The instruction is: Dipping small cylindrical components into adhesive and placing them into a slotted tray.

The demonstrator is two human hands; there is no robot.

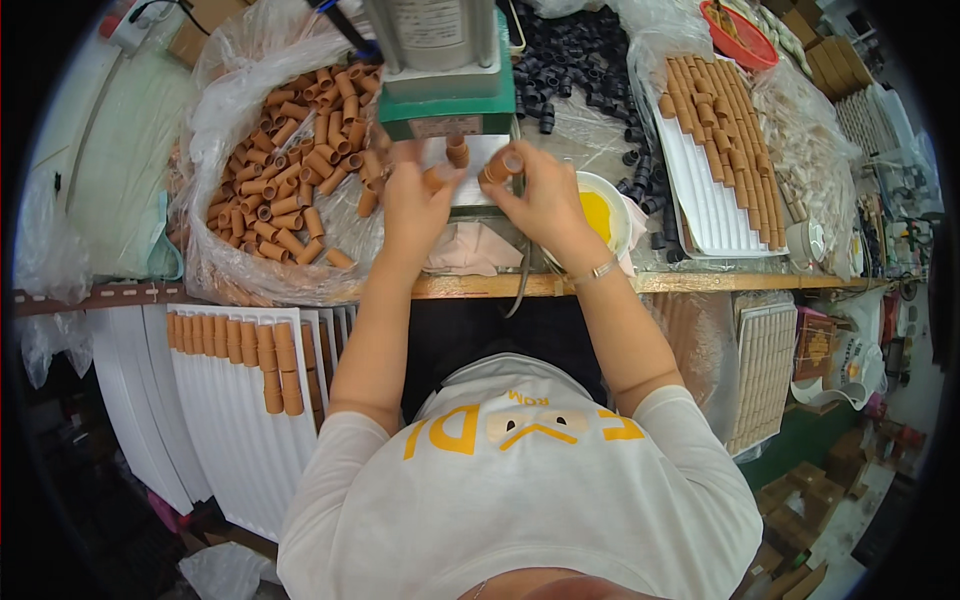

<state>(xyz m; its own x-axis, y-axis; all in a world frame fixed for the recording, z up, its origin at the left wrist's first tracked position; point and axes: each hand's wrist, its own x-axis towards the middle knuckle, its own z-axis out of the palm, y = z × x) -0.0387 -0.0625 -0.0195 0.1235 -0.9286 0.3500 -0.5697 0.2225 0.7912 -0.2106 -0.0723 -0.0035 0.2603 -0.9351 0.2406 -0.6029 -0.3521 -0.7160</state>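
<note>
Under a press with a green block [448,117] and a grey body, a small brown ribbed tube [457,150] stands upright. My left hand [412,215] is just left of it, somewhat blurred, its thumb and fingers closed on a short brown cap [437,178]. To the right of the upright tube, my right hand [550,205] pinches a tilted brown tube [498,168] that has a pale, clear-looking end. Both hands are close together at the front of the press, over a pale plate.
Loose brown tubes [290,190] fill a plastic-lined heap on the left. Black fittings [580,60] lie behind right. A white bowl [628,235] with yellow contents sits beside my right wrist, near a pink cloth [465,250]. Ridged white trays [700,215] hold rows of brown tubes.
</note>
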